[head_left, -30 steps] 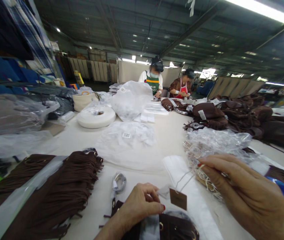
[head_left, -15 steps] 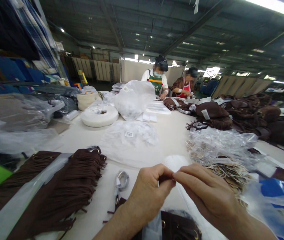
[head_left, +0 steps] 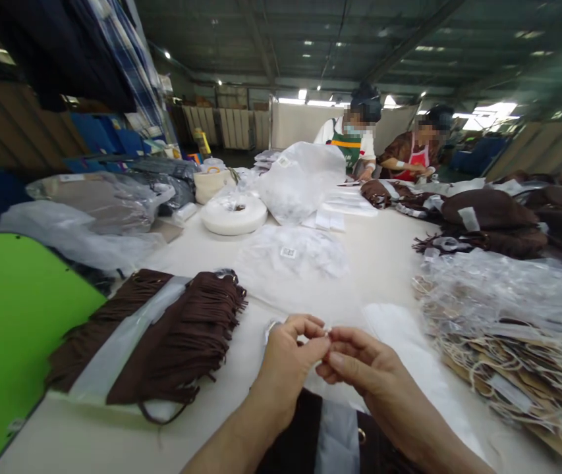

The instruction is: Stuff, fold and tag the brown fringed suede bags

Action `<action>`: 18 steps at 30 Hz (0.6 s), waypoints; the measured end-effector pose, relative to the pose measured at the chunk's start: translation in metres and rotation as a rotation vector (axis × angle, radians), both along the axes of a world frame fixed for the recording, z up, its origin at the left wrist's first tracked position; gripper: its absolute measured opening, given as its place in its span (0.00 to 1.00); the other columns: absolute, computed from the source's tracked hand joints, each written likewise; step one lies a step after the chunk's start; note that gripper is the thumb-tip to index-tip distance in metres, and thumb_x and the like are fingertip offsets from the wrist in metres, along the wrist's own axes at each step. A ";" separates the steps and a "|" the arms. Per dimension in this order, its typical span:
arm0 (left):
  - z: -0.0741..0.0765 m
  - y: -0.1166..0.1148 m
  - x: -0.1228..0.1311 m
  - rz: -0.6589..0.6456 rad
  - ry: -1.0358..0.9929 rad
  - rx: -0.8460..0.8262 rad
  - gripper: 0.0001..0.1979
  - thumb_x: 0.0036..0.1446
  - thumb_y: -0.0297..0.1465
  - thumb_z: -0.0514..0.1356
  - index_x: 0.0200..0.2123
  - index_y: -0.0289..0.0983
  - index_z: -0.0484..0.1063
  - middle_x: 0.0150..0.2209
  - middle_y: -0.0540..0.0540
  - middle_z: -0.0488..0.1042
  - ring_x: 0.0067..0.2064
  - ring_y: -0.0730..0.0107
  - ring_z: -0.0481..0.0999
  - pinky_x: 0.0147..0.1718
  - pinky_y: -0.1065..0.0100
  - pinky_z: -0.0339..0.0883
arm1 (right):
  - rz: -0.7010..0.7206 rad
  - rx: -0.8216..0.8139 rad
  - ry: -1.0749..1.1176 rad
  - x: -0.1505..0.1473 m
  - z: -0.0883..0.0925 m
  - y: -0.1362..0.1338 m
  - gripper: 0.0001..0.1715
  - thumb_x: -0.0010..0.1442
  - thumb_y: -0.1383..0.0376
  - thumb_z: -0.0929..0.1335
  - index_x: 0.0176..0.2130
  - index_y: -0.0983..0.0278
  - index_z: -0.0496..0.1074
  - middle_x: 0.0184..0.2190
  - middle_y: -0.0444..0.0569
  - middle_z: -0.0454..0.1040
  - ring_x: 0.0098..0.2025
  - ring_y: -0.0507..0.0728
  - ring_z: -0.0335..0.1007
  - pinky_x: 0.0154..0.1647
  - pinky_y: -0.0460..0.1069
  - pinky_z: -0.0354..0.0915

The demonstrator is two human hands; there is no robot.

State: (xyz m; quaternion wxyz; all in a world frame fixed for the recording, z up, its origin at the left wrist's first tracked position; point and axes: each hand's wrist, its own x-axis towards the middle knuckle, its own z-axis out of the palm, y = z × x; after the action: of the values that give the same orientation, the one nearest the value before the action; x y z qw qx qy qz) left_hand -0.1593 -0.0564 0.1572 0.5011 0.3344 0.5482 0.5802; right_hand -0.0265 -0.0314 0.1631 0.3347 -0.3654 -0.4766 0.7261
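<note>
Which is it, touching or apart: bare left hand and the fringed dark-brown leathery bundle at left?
Apart. The head view shows a strip of off-white tabletop between the left hand and the fringed dark-brown bundle.

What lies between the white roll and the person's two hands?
In the head view, a translucent plastic bag with a barcode label lies between the white roll and the left hand and right hand.

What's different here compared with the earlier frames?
Holding a tag string a second ago, the right hand has moved left; the left hand has risen from the brown piece. Their fingertips now meet at a small pale bit. The tag is out of sight. The view swung left, showing more green board. The fringed bundle and white roll stayed put.
</note>
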 end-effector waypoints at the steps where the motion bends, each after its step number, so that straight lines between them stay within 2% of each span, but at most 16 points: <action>1: 0.001 0.001 -0.005 -0.003 -0.088 -0.019 0.05 0.36 0.31 0.62 0.20 0.35 0.70 0.32 0.48 0.71 0.32 0.71 0.67 0.34 0.69 0.58 | 0.016 0.050 -0.039 -0.005 0.001 0.003 0.15 0.48 0.60 0.73 0.35 0.65 0.73 0.26 0.45 0.73 0.28 0.51 0.69 0.32 0.47 0.64; 4: 0.009 0.007 -0.019 0.002 -0.242 -0.036 0.08 0.34 0.29 0.64 0.22 0.33 0.72 0.28 0.50 0.70 0.28 0.76 0.64 0.32 0.70 0.57 | 0.020 0.255 -0.179 -0.019 0.006 0.014 0.11 0.50 0.59 0.71 0.31 0.65 0.75 0.22 0.43 0.71 0.27 0.50 0.65 0.31 0.46 0.63; 7: 0.015 0.011 -0.029 0.038 -0.249 -0.012 0.09 0.33 0.29 0.65 0.23 0.33 0.73 0.29 0.49 0.71 0.29 0.75 0.65 0.32 0.70 0.57 | -0.030 0.414 -0.275 -0.030 0.008 0.020 0.11 0.51 0.59 0.69 0.29 0.64 0.76 0.21 0.42 0.70 0.26 0.50 0.64 0.29 0.46 0.63; 9: 0.012 0.011 -0.032 0.052 -0.241 -0.009 0.08 0.33 0.29 0.65 0.22 0.33 0.72 0.30 0.49 0.71 0.30 0.74 0.66 0.34 0.70 0.57 | -0.041 0.485 -0.320 -0.032 0.005 0.023 0.11 0.52 0.59 0.68 0.29 0.64 0.76 0.21 0.42 0.70 0.25 0.50 0.64 0.28 0.45 0.63; 12: -0.008 0.007 -0.040 0.011 -0.147 -0.035 0.09 0.37 0.30 0.64 0.26 0.33 0.71 0.34 0.48 0.72 0.33 0.73 0.68 0.35 0.70 0.58 | -0.017 0.657 -0.423 -0.026 -0.003 0.026 0.10 0.55 0.60 0.67 0.29 0.63 0.75 0.24 0.43 0.72 0.27 0.51 0.67 0.28 0.44 0.64; 15: -0.039 -0.004 -0.050 -0.003 0.271 -0.174 0.10 0.44 0.32 0.60 0.32 0.35 0.69 0.29 0.50 0.69 0.30 0.72 0.67 0.32 0.70 0.58 | -0.009 0.893 -0.541 -0.013 -0.011 0.029 0.08 0.58 0.63 0.65 0.32 0.61 0.74 0.28 0.45 0.73 0.30 0.51 0.69 0.30 0.44 0.65; 17: -0.060 -0.012 -0.056 0.016 0.501 -0.286 0.07 0.47 0.33 0.58 0.31 0.35 0.67 0.26 0.51 0.67 0.28 0.71 0.66 0.29 0.70 0.56 | 0.051 0.995 -0.585 -0.008 -0.018 0.029 0.08 0.60 0.65 0.64 0.35 0.61 0.73 0.29 0.46 0.72 0.31 0.51 0.69 0.30 0.44 0.65; 18: -0.068 -0.015 -0.058 0.023 0.552 -0.327 0.07 0.47 0.33 0.58 0.29 0.35 0.66 0.24 0.51 0.67 0.27 0.70 0.66 0.28 0.70 0.55 | 0.112 1.014 -0.599 -0.009 -0.021 0.028 0.08 0.61 0.65 0.63 0.36 0.61 0.73 0.29 0.46 0.71 0.31 0.51 0.69 0.30 0.43 0.65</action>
State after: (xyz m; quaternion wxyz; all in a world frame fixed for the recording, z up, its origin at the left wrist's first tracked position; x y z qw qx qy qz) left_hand -0.2170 -0.0716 0.0887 0.3737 0.3881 0.7532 0.3775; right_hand -0.0352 -0.0038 0.1419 0.2796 -0.3233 -0.8564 0.2895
